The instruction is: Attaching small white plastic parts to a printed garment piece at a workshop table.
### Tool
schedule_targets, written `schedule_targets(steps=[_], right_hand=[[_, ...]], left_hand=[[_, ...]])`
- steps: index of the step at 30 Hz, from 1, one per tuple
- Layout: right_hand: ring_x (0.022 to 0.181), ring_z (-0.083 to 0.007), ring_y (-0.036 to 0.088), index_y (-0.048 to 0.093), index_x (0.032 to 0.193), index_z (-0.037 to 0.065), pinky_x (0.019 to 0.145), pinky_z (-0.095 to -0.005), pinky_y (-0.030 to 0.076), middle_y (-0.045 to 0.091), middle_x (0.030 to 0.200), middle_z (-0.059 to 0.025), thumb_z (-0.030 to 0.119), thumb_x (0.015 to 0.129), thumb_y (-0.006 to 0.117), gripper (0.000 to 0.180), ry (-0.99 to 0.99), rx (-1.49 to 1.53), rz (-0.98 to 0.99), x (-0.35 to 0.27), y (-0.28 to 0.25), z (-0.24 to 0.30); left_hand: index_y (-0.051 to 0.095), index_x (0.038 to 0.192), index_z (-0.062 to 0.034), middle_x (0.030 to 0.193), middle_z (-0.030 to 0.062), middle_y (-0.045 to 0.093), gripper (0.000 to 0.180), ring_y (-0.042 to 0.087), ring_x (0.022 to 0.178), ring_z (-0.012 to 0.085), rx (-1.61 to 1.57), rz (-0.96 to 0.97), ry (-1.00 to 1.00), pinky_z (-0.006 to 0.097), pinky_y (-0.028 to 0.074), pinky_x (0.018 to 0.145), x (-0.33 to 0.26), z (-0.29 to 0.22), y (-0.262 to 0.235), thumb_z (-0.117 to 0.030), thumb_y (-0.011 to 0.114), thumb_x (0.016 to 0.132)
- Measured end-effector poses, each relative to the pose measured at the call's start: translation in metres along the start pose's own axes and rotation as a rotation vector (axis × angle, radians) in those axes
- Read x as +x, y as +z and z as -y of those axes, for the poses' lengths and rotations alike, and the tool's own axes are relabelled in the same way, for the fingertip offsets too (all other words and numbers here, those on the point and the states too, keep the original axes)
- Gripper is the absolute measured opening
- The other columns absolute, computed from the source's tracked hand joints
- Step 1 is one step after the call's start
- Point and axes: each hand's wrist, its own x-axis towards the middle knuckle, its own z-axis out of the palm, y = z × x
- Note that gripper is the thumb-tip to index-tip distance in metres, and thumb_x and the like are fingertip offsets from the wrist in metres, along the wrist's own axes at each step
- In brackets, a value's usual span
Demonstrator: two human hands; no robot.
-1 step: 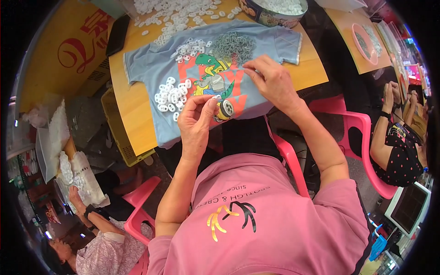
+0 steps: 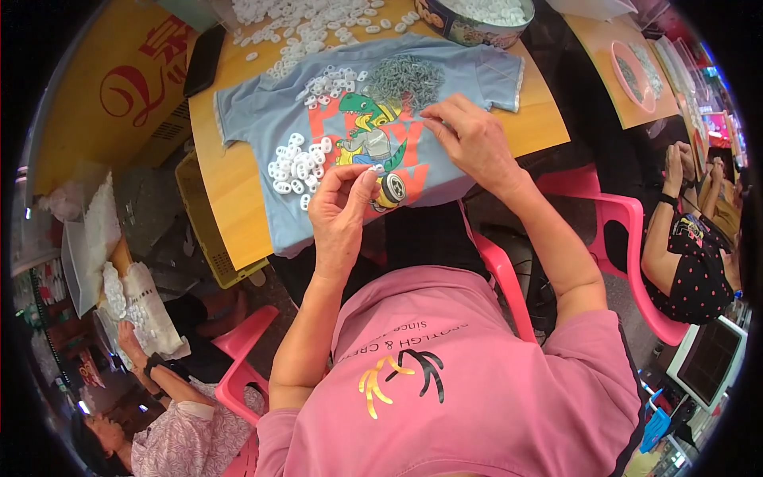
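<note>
A light blue child's T-shirt [image 2: 250, 99] with a dinosaur print is spread over the table in front of me. My left hand [image 2: 338, 208], near the shirt's close edge, pinches a small white plastic piece [image 2: 377, 169] between thumb and forefinger. To its left lies a pile of white oval two-holed pieces [image 2: 298, 165]; a second group of white pieces [image 2: 330, 82] is farther up the shirt. My right hand [image 2: 477, 143] hovers just below a heap of small grey screws [image 2: 405, 78], thumb and forefinger closed together; whatever they hold is too small to tell.
More white pieces [image 2: 302, 22] cover the wooden table's [image 2: 540, 119] far side, beside a round tin [image 2: 477, 33] of white parts and a black phone [image 2: 205, 60]. Pink chairs [image 2: 632, 230] stand at both sides. Other people work at left [image 2: 191, 421] and right [image 2: 691, 254].
</note>
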Motion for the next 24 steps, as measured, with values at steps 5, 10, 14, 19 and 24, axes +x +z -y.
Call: schedule_targets(steps=[5,10,14,19,24], right_hand=[[0.075,-0.0275,0.063,0.069,0.090,0.007,0.064,-0.0372,0.049,0.062,0.085,-0.0095,0.013,0.085,0.066,0.008,-0.079,-0.138,0.058,0.011,0.002,-0.004],[0.077,-0.0271,0.063,0.069,0.091,0.009,0.065,-0.0368,0.050,0.060,0.085,-0.0060,0.012,0.082,0.068,0.010,-0.161,-0.208,0.148,0.021,0.003,-0.009],[0.077,-0.0270,0.063,0.069,0.089,0.010,0.064,-0.0369,0.050,0.059,0.087,-0.0056,0.013,0.081,0.068,0.008,-0.227,-0.231,0.240,0.034,-0.002,-0.009],[0.079,-0.0282,0.063,0.067,0.086,0.009,0.066,-0.0385,0.050,0.059,0.087,-0.0062,0.016,0.081,0.069,0.008,-0.310,-0.250,0.326,0.048,0.001,-0.017],[0.080,-0.0295,0.063,0.066,0.086,0.008,0.067,-0.0403,0.050,0.059,0.087,-0.0073,0.016,0.082,0.068,0.009,-0.301,-0.307,0.378,0.057,0.000,-0.013]], left_hand=[[0.063,0.103,-0.0001,0.085,-0.0001,0.064,0.013,0.058,0.076,0.0038,0.005,0.017,-0.001,0.019,0.049,0.071,0.000,0.000,0.000,-0.010,0.063,0.094],[0.063,0.102,0.0001,0.085,-0.0002,0.064,0.013,0.058,0.077,0.0038,0.008,0.016,0.006,0.019,0.049,0.071,0.000,0.002,-0.002,-0.010,0.063,0.094],[0.063,0.102,0.0002,0.085,-0.0001,0.064,0.013,0.059,0.077,0.0038,0.005,0.021,0.016,0.019,0.049,0.071,0.001,0.003,-0.003,-0.010,0.063,0.094],[0.063,0.101,0.0003,0.085,0.0001,0.065,0.012,0.059,0.077,0.0038,0.003,0.021,0.008,0.019,0.049,0.070,0.001,0.002,-0.003,-0.009,0.063,0.094],[0.063,0.101,0.0003,0.085,0.0005,0.065,0.012,0.059,0.077,0.0038,-0.004,0.030,0.017,0.019,0.049,0.070,0.002,0.004,-0.004,-0.009,0.063,0.094]])
